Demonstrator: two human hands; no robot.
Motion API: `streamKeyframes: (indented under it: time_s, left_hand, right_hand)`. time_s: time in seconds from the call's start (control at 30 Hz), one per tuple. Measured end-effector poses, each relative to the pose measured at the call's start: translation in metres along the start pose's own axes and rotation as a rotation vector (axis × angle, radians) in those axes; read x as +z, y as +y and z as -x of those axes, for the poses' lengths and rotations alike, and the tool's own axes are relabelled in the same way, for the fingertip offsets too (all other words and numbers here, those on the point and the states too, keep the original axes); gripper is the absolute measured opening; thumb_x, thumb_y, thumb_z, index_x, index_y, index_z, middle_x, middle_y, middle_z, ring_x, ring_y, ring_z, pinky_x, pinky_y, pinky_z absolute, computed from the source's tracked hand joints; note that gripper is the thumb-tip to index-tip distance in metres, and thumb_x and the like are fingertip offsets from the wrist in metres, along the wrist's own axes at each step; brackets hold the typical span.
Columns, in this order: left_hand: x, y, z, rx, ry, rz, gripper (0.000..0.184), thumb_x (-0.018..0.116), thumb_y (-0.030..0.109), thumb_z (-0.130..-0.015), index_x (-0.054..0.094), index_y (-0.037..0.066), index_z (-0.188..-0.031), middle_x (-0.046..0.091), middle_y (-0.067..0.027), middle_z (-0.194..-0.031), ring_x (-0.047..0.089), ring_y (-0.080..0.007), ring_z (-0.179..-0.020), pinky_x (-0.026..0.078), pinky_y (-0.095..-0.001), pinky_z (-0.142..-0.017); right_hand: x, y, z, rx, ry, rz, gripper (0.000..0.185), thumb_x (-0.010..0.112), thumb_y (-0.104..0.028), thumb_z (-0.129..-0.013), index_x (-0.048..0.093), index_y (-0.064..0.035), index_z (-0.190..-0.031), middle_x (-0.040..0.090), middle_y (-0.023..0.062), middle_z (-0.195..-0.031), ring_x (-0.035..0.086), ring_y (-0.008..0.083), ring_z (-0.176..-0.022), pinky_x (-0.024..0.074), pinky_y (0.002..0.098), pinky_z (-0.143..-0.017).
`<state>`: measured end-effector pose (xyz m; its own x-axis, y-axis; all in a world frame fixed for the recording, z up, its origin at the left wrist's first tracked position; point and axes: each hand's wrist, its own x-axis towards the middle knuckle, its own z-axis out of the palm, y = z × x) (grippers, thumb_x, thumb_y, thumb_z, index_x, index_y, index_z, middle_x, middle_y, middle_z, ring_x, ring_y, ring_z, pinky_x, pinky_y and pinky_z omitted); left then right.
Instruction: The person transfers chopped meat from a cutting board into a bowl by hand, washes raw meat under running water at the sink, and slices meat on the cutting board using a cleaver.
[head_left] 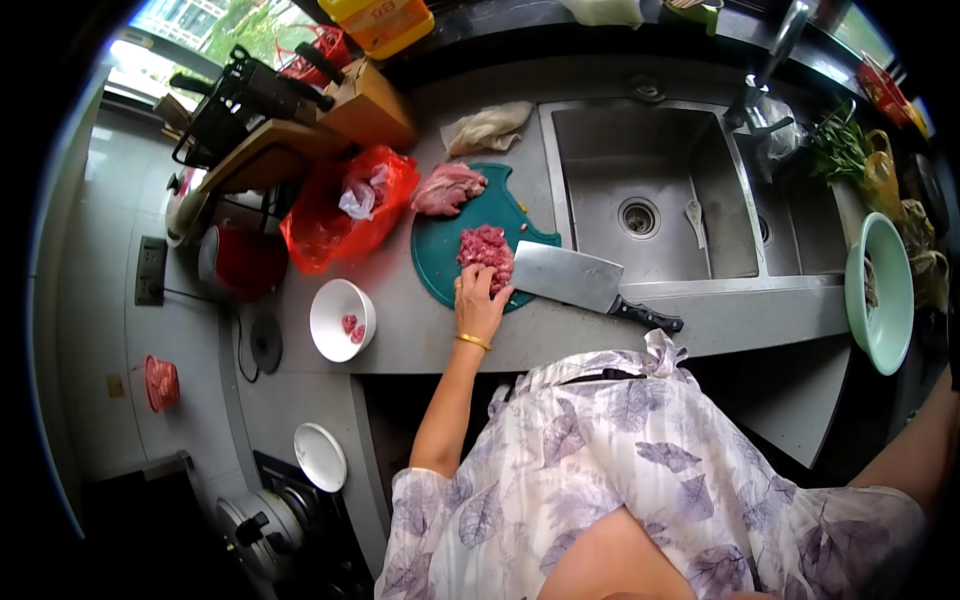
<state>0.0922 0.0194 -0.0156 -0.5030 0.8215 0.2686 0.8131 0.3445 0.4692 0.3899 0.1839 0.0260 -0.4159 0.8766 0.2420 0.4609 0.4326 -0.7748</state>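
My left hand (480, 305), with a gold bangle at the wrist, is at the near side of a teal cutting board (437, 258). Its fingers curl into a pile of chopped raw meat (485, 243), gripping some of it. A cleaver (568, 275) lies flat beside the hand, its blade partly over the board and its black handle toward the sink front. A larger piece of raw meat (449, 190) rests at the board's far left. To the left, a white bowl (325, 318) contains a few meat pieces. My right arm (915, 440) leaves the view at the right edge, so that hand is hidden.
A steel double sink (648, 285) with a white spoon (695, 222) is on the right; a pale green basin (858, 290) stands beyond it. A red plastic bag (325, 225), knife block (372, 108) and cloth (487, 128) surround the board. A pot (262, 530) sits lower left.
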Motion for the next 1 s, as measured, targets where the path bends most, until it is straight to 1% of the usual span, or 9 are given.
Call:
streamKeyframes:
  time_s: [0.27,0.37,0.5,0.57,0.67,0.8,0.83,0.93,1.0]
  left_hand:
    - [0.001,-0.013,-0.001,0.091,-0.028,0.076,0.029,0.07,0.013,-0.067,0.057,0.006,-0.092,0.054,-0.0116,-0.098,0.051,-0.0333,-0.09,0.044,-0.0397,-0.078]
    - [0.0,-0.012,-0.009,0.122,0.032,0.069,0.018,0.063,0.009,-0.071,0.057,0.007,-0.088,0.054,-0.0122,-0.094,0.052,-0.0328,-0.087,0.045,-0.0399,-0.076]
    - [0.008,-0.015,0.003,0.123,0.051,0.009,0.013,0.06,0.006,-0.069,0.056,0.007,-0.082,0.054,-0.0111,-0.091,0.054,-0.0317,-0.084,0.046,-0.0397,-0.074]
    - [0.006,-0.025,-0.005,0.155,0.093,-0.043,0.012,0.06,0.005,-0.068,0.056,0.007,-0.08,0.054,-0.0106,-0.089,0.055,-0.031,-0.082,0.047,-0.0397,-0.074]
    - [-0.002,-0.045,-0.007,0.076,0.2,-0.01,0.011,0.059,0.004,-0.068,0.056,0.007,-0.078,0.055,-0.0101,-0.085,0.055,-0.0301,-0.08,0.048,-0.0384,-0.072]
    - [-0.01,-0.068,-0.007,-0.296,0.021,0.4,0.019,0.065,0.007,-0.07,0.06,0.003,-0.088,0.061,-0.0109,-0.087,0.061,-0.0238,-0.08,0.05,-0.0318,-0.071]
    - [-0.006,-0.081,-0.008,-0.427,-0.026,0.467,0.03,0.069,0.012,-0.07,0.059,0.0,-0.097,0.063,-0.0136,-0.092,0.062,-0.021,-0.08,0.05,-0.0316,-0.073]
    - [-0.01,-0.081,-0.01,-0.508,-0.022,0.505,0.037,0.07,0.013,-0.069,0.058,-0.001,-0.101,0.063,-0.0154,-0.092,0.062,-0.02,-0.08,0.05,-0.0312,-0.072]
    - [-0.006,-0.071,-0.01,-0.531,0.02,0.422,0.04,0.067,0.02,-0.072,0.058,-0.001,-0.104,0.06,-0.0183,-0.094,0.06,-0.0267,-0.086,0.049,-0.0342,-0.077]
  right_hand:
    - [-0.016,-0.011,-0.019,-0.048,-0.002,-0.034,0.032,0.044,-0.031,-0.088,0.053,-0.0061,-0.105,0.054,0.012,-0.106,0.052,0.0224,-0.098,0.0351,0.0492,-0.088]
    - [-0.047,-0.045,-0.033,-0.172,0.072,-0.092,0.032,0.044,-0.031,-0.088,0.053,-0.0061,-0.105,0.054,0.0119,-0.107,0.052,0.0223,-0.099,0.0347,0.0494,-0.088]
    - [-0.141,-0.136,-0.051,-0.597,0.16,-0.22,0.032,0.044,-0.031,-0.088,0.054,-0.0061,-0.105,0.054,0.0118,-0.108,0.052,0.0221,-0.099,0.0343,0.0496,-0.089]
    - [-0.192,-0.181,-0.051,-0.951,0.155,-0.289,0.032,0.044,-0.031,-0.088,0.054,-0.0061,-0.105,0.054,0.0117,-0.108,0.052,0.022,-0.1,0.0341,0.0497,-0.09]
    - [-0.247,-0.245,-0.045,-1.413,0.064,-0.31,0.032,0.044,-0.031,-0.088,0.054,-0.0061,-0.105,0.054,0.0116,-0.109,0.052,0.0218,-0.101,0.0338,0.0499,-0.09]
    - [-0.275,-0.296,-0.041,-1.727,-0.032,-0.297,0.032,0.044,-0.031,-0.087,0.054,-0.0061,-0.105,0.054,0.0115,-0.11,0.052,0.0217,-0.101,0.0333,0.0502,-0.091]
    - [-0.277,-0.3,-0.044,-1.749,-0.034,-0.3,0.032,0.044,-0.031,-0.087,0.054,-0.0061,-0.105,0.054,0.0115,-0.11,0.052,0.0216,-0.102,0.0332,0.0502,-0.091]
    - [-0.278,-0.293,-0.055,-1.712,0.04,-0.323,0.032,0.045,-0.03,-0.087,0.055,-0.0061,-0.105,0.054,0.0114,-0.111,0.052,0.0215,-0.102,0.0329,0.0504,-0.092]
    - [-0.265,-0.266,-0.074,-1.563,0.159,-0.342,0.032,0.045,-0.03,-0.087,0.055,-0.0061,-0.105,0.054,0.0114,-0.111,0.051,0.0214,-0.103,0.0327,0.0505,-0.092]
